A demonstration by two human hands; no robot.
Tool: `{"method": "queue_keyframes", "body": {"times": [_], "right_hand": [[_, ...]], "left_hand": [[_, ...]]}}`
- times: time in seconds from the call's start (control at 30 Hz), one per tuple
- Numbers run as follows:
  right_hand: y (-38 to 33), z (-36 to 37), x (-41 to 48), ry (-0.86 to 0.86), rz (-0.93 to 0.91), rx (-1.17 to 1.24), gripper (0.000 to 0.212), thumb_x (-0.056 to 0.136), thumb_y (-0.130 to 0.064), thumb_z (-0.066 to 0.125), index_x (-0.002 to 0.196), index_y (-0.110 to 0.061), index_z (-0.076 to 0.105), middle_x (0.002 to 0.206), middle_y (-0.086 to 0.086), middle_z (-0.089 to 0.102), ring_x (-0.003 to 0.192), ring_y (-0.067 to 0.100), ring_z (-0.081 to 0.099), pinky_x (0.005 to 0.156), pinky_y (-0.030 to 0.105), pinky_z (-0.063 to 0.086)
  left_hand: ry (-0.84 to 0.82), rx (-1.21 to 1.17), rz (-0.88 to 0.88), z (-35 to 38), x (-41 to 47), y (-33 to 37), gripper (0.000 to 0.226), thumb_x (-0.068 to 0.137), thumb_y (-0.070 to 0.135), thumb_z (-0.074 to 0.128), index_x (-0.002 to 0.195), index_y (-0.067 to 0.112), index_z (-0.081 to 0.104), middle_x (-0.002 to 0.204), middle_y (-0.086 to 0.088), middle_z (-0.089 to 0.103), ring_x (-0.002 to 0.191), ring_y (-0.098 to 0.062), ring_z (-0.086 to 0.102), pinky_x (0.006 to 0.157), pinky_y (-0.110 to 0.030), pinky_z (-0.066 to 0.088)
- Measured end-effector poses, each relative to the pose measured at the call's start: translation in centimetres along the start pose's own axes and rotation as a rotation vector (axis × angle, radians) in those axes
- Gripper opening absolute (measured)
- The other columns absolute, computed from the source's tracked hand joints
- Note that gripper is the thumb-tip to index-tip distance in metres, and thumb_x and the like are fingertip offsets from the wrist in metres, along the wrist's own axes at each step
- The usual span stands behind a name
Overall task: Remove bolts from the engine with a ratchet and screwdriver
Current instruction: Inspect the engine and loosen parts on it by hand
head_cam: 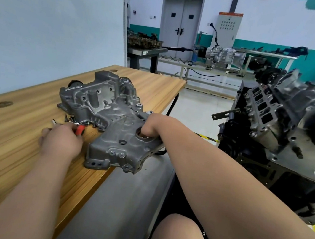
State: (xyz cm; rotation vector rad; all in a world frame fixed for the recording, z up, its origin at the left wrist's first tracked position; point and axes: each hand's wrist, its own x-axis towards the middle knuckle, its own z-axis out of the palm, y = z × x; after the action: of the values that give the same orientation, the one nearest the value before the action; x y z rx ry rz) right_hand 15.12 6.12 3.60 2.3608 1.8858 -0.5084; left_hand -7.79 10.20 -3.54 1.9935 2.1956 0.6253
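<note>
Bare knee [175, 236] at the near bottom edge, right of the table [14, 143]. Left hand [61, 142] is on the table's near-left part, fingers curled over a red-handled tool [80, 129]; the handle sticks out past the fingers, and I can't tell whether it's the screwdriver. Just right of it, the grey cast cover [110, 114] lies on the table, its near corner overhanging the table's right edge. Right hand [150, 125] clamps the cover's right side, fingers hooked into its round hole. Loose bolts [70, 119] lie in a small pile against the cover's left edge, just beyond the left hand. The engine [288, 121] is off the table to the right, tilted and well apart from both hands. Far back: grey double door [181, 24], control cabinet [227, 29], gearbox [220, 55] on a bench.
</note>
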Motion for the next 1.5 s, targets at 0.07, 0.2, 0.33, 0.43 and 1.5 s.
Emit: {"method": "queue_keyframes", "body": {"times": [0.07, 0.2, 0.33, 0.43, 1.5], "right_hand": [[-0.5, -0.2, 0.5, -0.015, 0.032, 0.014, 0.046, 0.095, -0.02, 0.044, 0.136, 0.0, 0.046, 0.121, 0.018, 0.048, 0.08, 0.024, 0.052, 0.07, 0.034, 0.043], [-0.9, 0.7, 1.1, 0.002, 0.03, 0.033, 0.045, 0.093, -0.016, 0.042, 0.133, 0.002, 0.048, 0.113, 0.021, 0.053, 0.081, 0.027, 0.054, 0.071, 0.034, 0.046], [0.1, 1.7, 1.2, 0.174, 0.045, 0.193, 0.027, 0.079, -0.016, 0.049, 0.103, -0.007, 0.057, 0.09, 0.008, 0.06, 0.078, 0.027, 0.06, 0.07, 0.034, 0.054], [0.5, 2.5, 1.0, 0.229, 0.038, 0.259, 0.039, 0.076, -0.014, 0.048, 0.114, -0.014, 0.058, 0.09, 0.004, 0.058, 0.081, 0.027, 0.059, 0.078, 0.037, 0.055], [3.5, 3.1, -4.4, 0.197, 0.205, 0.345, 0.051, 0.078, -0.018, 0.05, 0.129, -0.013, 0.047, 0.126, 0.015, 0.044, 0.112, 0.037, 0.052, 0.099, 0.049, 0.044]], "left_hand": [[0.037, -0.005, 0.002, 0.0, 0.0, -0.1, 0.033, 0.093, 0.032, 0.055, 0.124, 0.023, 0.062, 0.116, -0.014, 0.061, 0.116, -0.04, 0.042, 0.092, -0.048, 0.045], [0.14, -0.051, 0.103, -0.3, -0.6, 0.9, 0.033, 0.094, 0.033, 0.052, 0.122, 0.02, 0.063, 0.121, -0.013, 0.061, 0.114, -0.041, 0.046, 0.095, -0.048, 0.038], [0.142, -0.168, 0.231, -0.4, -1.2, 2.2, 0.031, 0.096, 0.033, 0.051, 0.117, 0.016, 0.066, 0.119, -0.013, 0.062, 0.113, -0.038, 0.05, 0.099, -0.048, 0.04], [0.069, -0.363, 0.214, -0.6, -1.5, 2.8, 0.034, 0.095, 0.038, 0.053, 0.118, 0.017, 0.067, 0.123, -0.012, 0.061, 0.115, -0.033, 0.053, 0.098, -0.046, 0.043], [-0.074, -0.884, 0.153, 2.0, -4.0, 5.3, 0.031, 0.102, 0.027, 0.039, 0.094, 0.033, 0.068, 0.103, 0.014, 0.064, 0.099, -0.006, 0.057, 0.087, -0.027, 0.04]]}}
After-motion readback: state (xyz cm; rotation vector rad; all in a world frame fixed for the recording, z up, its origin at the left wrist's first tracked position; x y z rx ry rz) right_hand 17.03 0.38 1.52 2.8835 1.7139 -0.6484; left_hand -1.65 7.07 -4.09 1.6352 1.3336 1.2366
